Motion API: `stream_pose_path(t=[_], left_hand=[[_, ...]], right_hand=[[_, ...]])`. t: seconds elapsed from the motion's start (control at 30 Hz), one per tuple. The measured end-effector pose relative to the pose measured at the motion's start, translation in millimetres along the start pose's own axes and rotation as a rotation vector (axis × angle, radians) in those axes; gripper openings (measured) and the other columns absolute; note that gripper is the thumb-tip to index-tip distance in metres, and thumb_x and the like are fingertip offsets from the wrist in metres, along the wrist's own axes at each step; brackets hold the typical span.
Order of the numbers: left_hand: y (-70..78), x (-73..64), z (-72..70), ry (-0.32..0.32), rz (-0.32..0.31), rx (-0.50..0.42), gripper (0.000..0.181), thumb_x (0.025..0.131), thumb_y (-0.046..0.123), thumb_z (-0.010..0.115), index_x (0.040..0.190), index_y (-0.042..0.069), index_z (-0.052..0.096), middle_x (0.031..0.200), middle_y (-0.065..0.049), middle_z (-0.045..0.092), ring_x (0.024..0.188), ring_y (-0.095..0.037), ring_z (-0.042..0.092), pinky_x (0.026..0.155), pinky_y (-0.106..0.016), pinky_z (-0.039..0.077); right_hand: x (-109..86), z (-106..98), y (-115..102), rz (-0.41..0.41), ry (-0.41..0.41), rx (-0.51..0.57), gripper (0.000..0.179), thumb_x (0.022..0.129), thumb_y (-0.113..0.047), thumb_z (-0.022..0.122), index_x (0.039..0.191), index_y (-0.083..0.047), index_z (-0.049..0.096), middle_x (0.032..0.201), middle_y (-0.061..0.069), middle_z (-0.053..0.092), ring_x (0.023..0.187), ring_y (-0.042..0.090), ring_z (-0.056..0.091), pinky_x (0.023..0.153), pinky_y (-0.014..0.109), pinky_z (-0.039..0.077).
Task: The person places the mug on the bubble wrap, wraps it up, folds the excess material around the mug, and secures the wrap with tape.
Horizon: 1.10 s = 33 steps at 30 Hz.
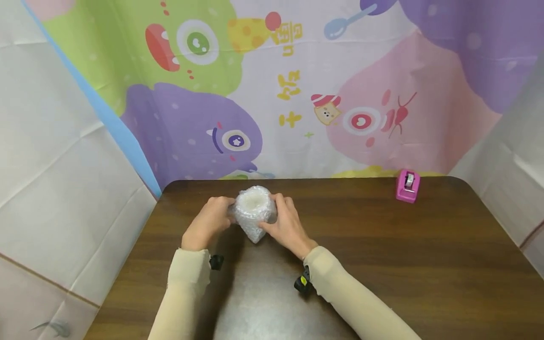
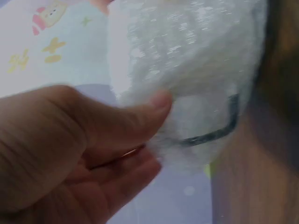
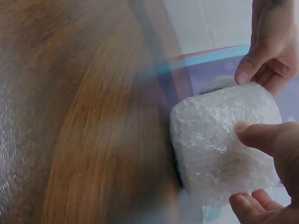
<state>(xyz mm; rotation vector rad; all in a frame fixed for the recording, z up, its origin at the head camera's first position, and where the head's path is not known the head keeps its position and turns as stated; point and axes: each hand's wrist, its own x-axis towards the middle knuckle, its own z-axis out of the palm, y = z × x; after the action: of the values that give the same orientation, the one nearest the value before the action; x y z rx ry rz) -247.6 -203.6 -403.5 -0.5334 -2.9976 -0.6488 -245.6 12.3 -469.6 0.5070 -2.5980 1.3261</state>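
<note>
A bubble-wrapped bundle (image 1: pixel 255 212) stands near the far edge of the table, with a round pale top and a pointed fold of wrap toward the front. My left hand (image 1: pixel 212 218) is on its left side, where thumb and fingers pinch an edge of the bubble wrap (image 2: pixel 196 56). Through the layers in the left wrist view, a dark curved line (image 2: pixel 208 136) shows low on the bundle. From the right, my right hand (image 1: pixel 288 224) grips the bundle, thumb on the near face and fingers round the other side. What is inside stays hidden by the wrap.
A pink tape dispenser (image 1: pixel 408 186) stands at the table's far right. Behind the brown wooden table (image 1: pixel 382 264) hangs a cartoon-printed curtain (image 1: pixel 289 141), with pale panels (image 1: pixel 63 156) at the sides. Both sleeved wrists carry small black cameras (image 1: pixel 302 282).
</note>
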Motion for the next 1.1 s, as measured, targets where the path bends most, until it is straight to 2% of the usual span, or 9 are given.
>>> stream_pose_path(t=[0.1,0.23,0.33,0.63,0.9,1.0,1.1], left_hand=[[-1.5,-0.3,6.0,0.057,-0.007,0.017,0.028,0.076,-0.016,0.068,0.097,0.001,0.074,0.086,-0.01,0.072,0.079,-0.023,0.061,0.075,-0.042,0.052],[-2.1,-1.6,11.4,0.137,-0.033,0.043,0.03,0.074,-0.018,0.067,0.1,-0.004,0.073,0.091,-0.016,0.073,0.085,-0.033,0.068,0.079,-0.048,0.054],[-1.8,-0.5,12.2,0.168,-0.044,0.058,0.031,0.074,-0.018,0.067,0.102,-0.007,0.073,0.094,-0.02,0.074,0.09,-0.038,0.069,0.082,-0.051,0.055],[-9.1,9.9,12.0,0.188,-0.055,0.073,0.032,0.073,-0.02,0.063,0.101,-0.007,0.072,0.094,-0.022,0.073,0.09,-0.038,0.069,0.083,-0.051,0.054],[-17.2,13.9,10.8,0.185,-0.052,0.092,0.03,0.074,-0.018,0.065,0.1,-0.006,0.072,0.093,-0.022,0.073,0.092,-0.04,0.069,0.083,-0.052,0.054],[-15.3,14.4,9.4,0.176,-0.047,0.102,0.027,0.074,-0.018,0.066,0.098,-0.005,0.072,0.093,-0.021,0.073,0.093,-0.04,0.069,0.083,-0.051,0.054],[-11.8,13.1,7.7,0.175,-0.027,0.119,0.025,0.074,-0.018,0.068,0.096,-0.005,0.072,0.098,-0.022,0.072,0.097,-0.043,0.066,0.087,-0.052,0.054]], right_hand=[[2.0,-0.2,1.8,0.007,-0.015,0.014,0.074,0.08,-0.021,0.09,0.139,-0.002,0.05,0.122,0.019,0.053,0.105,0.026,0.054,0.089,0.042,0.052],[5.9,1.4,3.2,0.016,-0.041,0.021,0.072,0.082,-0.024,0.089,0.139,-0.004,0.049,0.127,0.018,0.052,0.104,0.026,0.054,0.089,0.04,0.051],[9.8,2.9,3.9,0.023,-0.05,0.018,0.073,0.082,-0.025,0.089,0.139,-0.005,0.048,0.129,0.019,0.052,0.106,0.026,0.055,0.091,0.04,0.051],[19.9,7.7,3.5,0.052,-0.058,0.04,0.074,0.083,-0.025,0.088,0.142,-0.007,0.046,0.131,0.019,0.049,0.107,0.026,0.054,0.095,0.041,0.052],[27.3,14.4,3.6,0.054,-0.062,0.047,0.076,0.083,-0.025,0.088,0.143,-0.007,0.044,0.133,0.019,0.048,0.116,0.031,0.057,0.102,0.045,0.052],[26.3,14.9,4.6,0.035,-0.061,0.025,0.076,0.085,-0.026,0.086,0.145,-0.007,0.042,0.133,0.02,0.047,0.116,0.032,0.058,0.102,0.045,0.052],[22.0,14.9,5.1,-0.015,-0.054,-0.042,0.079,0.089,-0.027,0.082,0.152,-0.004,0.039,0.133,0.021,0.046,0.118,0.032,0.056,0.101,0.043,0.053]])
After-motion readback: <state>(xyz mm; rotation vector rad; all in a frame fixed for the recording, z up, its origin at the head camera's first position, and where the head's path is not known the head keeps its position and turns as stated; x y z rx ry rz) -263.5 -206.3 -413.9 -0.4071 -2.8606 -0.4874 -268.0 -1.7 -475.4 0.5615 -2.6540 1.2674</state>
